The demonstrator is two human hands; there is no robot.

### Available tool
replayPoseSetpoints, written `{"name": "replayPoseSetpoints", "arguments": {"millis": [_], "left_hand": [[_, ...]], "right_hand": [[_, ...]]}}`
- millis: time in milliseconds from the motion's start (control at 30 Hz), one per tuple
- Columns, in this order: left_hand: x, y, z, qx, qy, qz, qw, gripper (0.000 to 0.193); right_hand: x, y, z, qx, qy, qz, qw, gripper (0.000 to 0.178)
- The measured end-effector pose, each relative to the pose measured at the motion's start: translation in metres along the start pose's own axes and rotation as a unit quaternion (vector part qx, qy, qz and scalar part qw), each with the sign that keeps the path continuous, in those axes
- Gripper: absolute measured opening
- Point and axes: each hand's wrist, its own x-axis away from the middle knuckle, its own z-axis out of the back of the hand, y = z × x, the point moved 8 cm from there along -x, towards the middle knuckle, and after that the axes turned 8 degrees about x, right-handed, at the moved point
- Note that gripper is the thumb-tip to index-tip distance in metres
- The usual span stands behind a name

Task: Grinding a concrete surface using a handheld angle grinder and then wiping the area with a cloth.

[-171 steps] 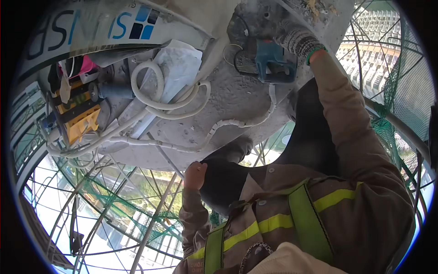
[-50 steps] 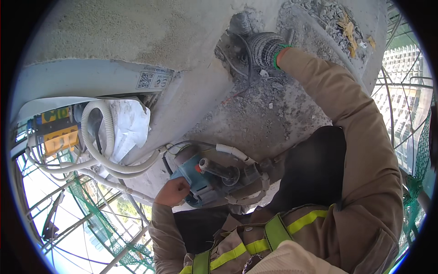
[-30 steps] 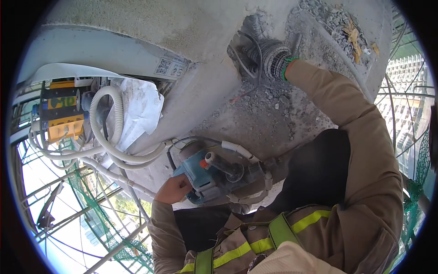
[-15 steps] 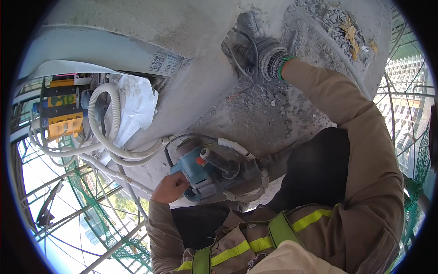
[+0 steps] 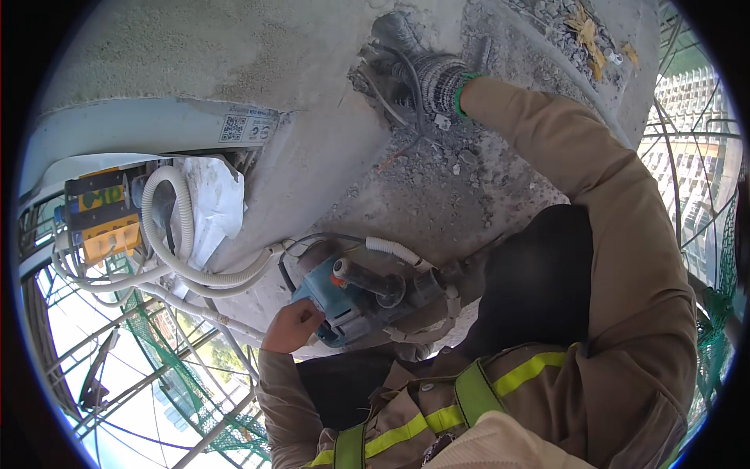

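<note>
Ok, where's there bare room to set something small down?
Barest is the dusty concrete between the power tool and the rubble, though grit dots it. Crowded: around the gloved right hand, with cables and rubble, and at left, where a hose loops by the white sheet.

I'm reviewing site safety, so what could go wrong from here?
Snagging: the right grip, in a knit glove, is at the rough hole beside loose cables; the glove might catch or a cable get tugged.
Slipping: only the bare left grip is on the drill, close to the person's legs, so it could tip or slide.
Falling debris: loose rubble lies near the hole, and scaffolding shows beyond the ledge; knocked pieces might drop.
</note>
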Motion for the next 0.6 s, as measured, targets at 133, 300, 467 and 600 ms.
{"name": "replayPoseSetpoints", "arguments": {"millis": [133,300,467,600], "left_hand": [[-0.003,-0.002,-0.003,0.003,-0.004,0.002,1.000,0.013],[-0.004,0.004,-0.006,0.006,0.007,-0.029,1.000,0.018],[-0.001,0.008,-0.001,-0.002,0.007,-0.011,1.000,0.012],[0.003,0.011,0.001,0.018,0.010,-0.013,1.000,0.013]], "right_hand": [[-0.022,-0.002,-0.011,0.028,-0.016,0.019,0.999,0.031],[-0.027,-0.005,-0.032,0.092,-0.081,0.147,0.982,0.032],[-0.011,-0.002,-0.033,0.069,-0.097,0.182,0.976,0.033],[-0.008,0.004,-0.016,0.049,-0.067,0.103,0.991,0.034]]}}
